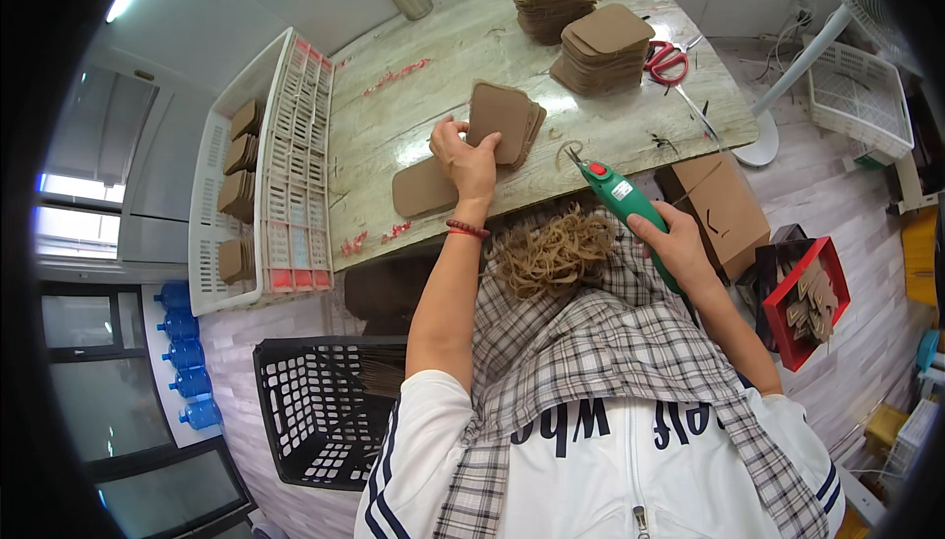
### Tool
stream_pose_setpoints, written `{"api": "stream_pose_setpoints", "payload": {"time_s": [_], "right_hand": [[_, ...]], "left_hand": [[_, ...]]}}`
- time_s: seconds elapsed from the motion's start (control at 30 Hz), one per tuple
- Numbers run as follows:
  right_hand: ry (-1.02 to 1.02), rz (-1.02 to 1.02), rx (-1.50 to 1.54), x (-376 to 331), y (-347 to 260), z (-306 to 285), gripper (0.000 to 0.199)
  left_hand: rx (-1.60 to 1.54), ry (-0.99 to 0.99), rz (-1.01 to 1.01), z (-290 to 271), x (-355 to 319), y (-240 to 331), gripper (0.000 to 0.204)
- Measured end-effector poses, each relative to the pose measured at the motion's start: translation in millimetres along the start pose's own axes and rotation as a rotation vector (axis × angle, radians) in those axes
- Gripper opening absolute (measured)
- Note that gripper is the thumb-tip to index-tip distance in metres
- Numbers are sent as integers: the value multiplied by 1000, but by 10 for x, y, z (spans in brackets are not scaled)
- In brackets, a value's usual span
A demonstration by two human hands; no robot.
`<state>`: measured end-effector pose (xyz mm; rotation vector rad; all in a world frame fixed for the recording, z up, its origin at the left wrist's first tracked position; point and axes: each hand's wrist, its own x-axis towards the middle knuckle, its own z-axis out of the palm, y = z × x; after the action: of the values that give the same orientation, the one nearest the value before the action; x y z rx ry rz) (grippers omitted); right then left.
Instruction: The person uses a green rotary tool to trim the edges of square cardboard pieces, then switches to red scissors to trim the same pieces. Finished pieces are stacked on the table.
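White jacket [591, 480] and plaid apron [630, 347] lie nearest, before the table [423, 57], with curly tan trimmings [556, 252] heaped by its near edge. Over the table, the left hand [465, 160] grips a small stack of rounded brown pieces [500, 121], thumb on the top one; another brown pile [423, 191] lies beside its wrist. Just off the table's near edge, the right hand [679, 247] wraps around a green handheld tool [612, 194]. Red-handled scissors [669, 64] lie along the table's right side, and a white crate [295, 170] stands at its left.
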<state>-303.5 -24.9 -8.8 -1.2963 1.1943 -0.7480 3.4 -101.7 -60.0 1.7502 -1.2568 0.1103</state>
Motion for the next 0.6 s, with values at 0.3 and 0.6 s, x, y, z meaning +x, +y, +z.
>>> {"api": "stream_pose_setpoints", "payload": {"time_s": [0.3, 0.6], "right_hand": [[0, -52, 38, -7, -235, 104, 35], [-35, -47, 102, -118, -399, 162, 32]], "left_hand": [[-1626, 28, -747, -276, -247, 614, 30], [-1983, 23, -854, -242, -377, 787, 39]]}}
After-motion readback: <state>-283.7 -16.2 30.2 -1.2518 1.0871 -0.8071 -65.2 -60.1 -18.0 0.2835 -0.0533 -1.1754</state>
